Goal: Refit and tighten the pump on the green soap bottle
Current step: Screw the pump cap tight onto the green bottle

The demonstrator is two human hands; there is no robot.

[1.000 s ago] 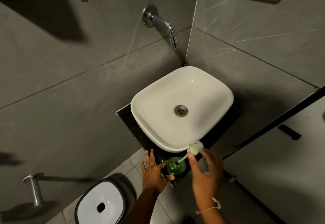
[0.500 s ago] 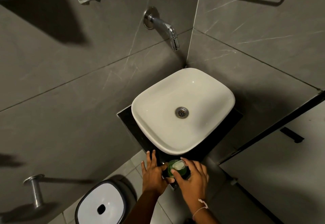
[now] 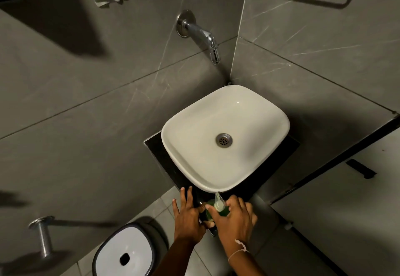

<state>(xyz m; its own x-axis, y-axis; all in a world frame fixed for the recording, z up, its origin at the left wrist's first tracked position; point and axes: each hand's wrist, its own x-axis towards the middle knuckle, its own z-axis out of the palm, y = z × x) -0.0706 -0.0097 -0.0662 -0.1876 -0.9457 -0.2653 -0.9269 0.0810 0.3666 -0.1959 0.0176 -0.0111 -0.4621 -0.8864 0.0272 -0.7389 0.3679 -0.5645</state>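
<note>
The green soap bottle (image 3: 225,210) stands on the black counter (image 3: 158,152) just in front of the white basin (image 3: 225,141). Its pale pump head (image 3: 219,202) sits on top, with the nozzle pointing toward the basin. My right hand (image 3: 234,219) wraps around the pump's collar from the right, fingers curled on it. My left hand (image 3: 187,215) steadies the bottle from the left, thumb against its side and fingers stretched flat on the counter. Most of the bottle is hidden between the two hands.
A chrome tap (image 3: 205,37) juts from the grey tiled wall above the basin. A white-lidded bin (image 3: 124,252) stands on the floor at lower left, beside a chrome wall peg (image 3: 42,236). A dark-framed door (image 3: 346,189) is at the right.
A second ago my right hand held the pump lifted beside the bottle with its tube entering the neck. The pump has since dropped onto the bottle, and the nozzle has turned toward the basin.
</note>
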